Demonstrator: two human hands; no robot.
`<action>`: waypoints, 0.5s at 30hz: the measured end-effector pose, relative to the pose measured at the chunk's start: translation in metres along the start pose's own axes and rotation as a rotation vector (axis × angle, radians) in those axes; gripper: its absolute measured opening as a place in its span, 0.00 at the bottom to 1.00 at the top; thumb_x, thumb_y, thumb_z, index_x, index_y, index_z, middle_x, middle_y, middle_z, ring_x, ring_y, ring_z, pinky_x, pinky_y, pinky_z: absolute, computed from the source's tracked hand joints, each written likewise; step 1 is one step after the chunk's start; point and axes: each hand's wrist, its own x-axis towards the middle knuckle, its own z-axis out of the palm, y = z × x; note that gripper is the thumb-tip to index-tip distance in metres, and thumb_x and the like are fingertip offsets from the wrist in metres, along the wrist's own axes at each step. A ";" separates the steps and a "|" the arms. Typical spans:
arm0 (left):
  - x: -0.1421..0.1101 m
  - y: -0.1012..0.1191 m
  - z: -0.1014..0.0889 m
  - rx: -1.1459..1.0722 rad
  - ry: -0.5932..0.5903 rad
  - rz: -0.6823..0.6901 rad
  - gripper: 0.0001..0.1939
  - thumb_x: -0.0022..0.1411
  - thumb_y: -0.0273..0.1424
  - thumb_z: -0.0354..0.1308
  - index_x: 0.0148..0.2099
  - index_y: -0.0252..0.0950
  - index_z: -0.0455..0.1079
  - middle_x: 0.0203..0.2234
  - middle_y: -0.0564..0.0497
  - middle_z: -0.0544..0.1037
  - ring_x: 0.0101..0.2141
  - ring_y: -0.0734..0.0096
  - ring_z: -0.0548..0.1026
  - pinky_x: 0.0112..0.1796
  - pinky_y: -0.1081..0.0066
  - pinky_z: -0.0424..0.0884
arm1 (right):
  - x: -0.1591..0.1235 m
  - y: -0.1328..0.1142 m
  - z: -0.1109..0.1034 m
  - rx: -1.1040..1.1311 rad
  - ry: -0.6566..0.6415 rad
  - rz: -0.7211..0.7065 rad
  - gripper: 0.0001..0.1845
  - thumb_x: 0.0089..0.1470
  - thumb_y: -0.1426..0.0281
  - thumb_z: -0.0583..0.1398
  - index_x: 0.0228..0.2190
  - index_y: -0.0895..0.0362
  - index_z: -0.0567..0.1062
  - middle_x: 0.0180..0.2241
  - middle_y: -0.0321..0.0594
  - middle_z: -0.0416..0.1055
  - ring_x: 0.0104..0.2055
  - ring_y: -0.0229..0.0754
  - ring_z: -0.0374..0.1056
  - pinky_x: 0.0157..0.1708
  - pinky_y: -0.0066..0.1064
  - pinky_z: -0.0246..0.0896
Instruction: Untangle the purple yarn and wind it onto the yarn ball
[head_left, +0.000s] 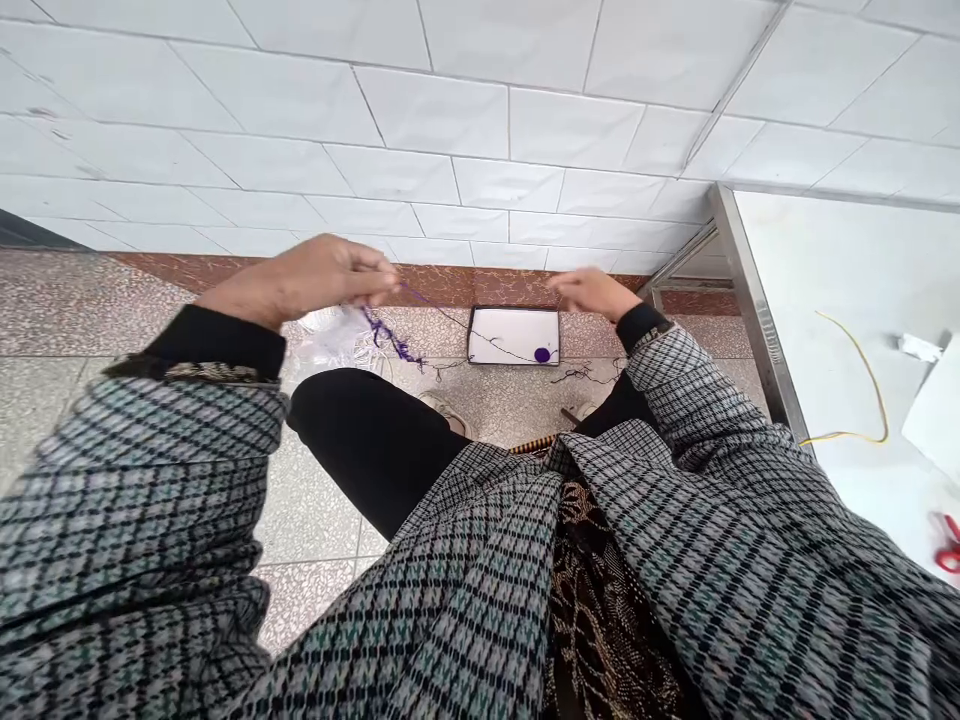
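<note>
My left hand [315,275] is raised in front of me with its fingers pinched on a purple yarn strand [420,297]. A frayed purple tangle [390,340] hangs below that hand. My right hand [592,290] is held out at the same height, blurred, with its fingers close together; what it holds is unclear. On the floor ahead lies a white tray [514,335] with a small purple yarn ball [542,354] in it, and a thin strand runs across the tray.
A white table [825,300] with a metal edge stands at the right, bearing a yellow cord [870,380], white paper and red scissors [949,545]. A white plastic bag [330,335] lies on the speckled floor. A white tiled wall rises ahead. Dark thread scraps lie near my feet.
</note>
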 end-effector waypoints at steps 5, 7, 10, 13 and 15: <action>0.020 0.052 0.030 -0.097 -0.076 0.030 0.18 0.58 0.50 0.66 0.29 0.40 0.73 0.23 0.50 0.71 0.27 0.67 0.66 0.36 0.61 0.66 | 0.006 -0.080 0.059 0.381 -0.445 -0.352 0.08 0.78 0.66 0.65 0.51 0.57 0.81 0.39 0.36 0.81 0.26 0.28 0.66 0.28 0.20 0.65; 0.023 0.061 0.034 -0.137 -0.057 0.058 0.18 0.57 0.49 0.67 0.32 0.39 0.75 0.23 0.50 0.72 0.28 0.67 0.69 0.37 0.62 0.68 | 0.004 -0.093 0.069 0.359 -0.532 -0.389 0.09 0.78 0.65 0.65 0.45 0.59 0.80 0.34 0.34 0.77 0.25 0.28 0.64 0.27 0.19 0.63; 0.020 0.064 0.032 -0.151 0.028 0.095 0.17 0.58 0.47 0.66 0.34 0.38 0.75 0.26 0.51 0.74 0.31 0.66 0.72 0.41 0.62 0.71 | -0.005 -0.098 0.062 0.309 -0.529 -0.418 0.10 0.78 0.70 0.63 0.39 0.60 0.77 0.25 0.28 0.65 0.21 0.25 0.54 0.22 0.18 0.52; 0.010 0.057 0.020 -0.164 0.130 0.083 0.14 0.58 0.43 0.65 0.35 0.37 0.75 0.29 0.52 0.75 0.33 0.69 0.70 0.45 0.62 0.71 | -0.023 -0.092 0.032 0.251 -0.488 -0.402 0.11 0.75 0.77 0.60 0.36 0.61 0.75 0.24 0.27 0.61 0.19 0.24 0.48 0.20 0.19 0.44; 0.000 0.045 0.008 -0.148 0.205 0.029 0.14 0.58 0.42 0.65 0.37 0.35 0.76 0.30 0.53 0.74 0.34 0.70 0.69 0.48 0.62 0.71 | -0.036 -0.085 0.006 0.181 -0.463 -0.374 0.12 0.73 0.78 0.60 0.34 0.61 0.75 0.25 0.29 0.65 0.19 0.24 0.50 0.20 0.20 0.44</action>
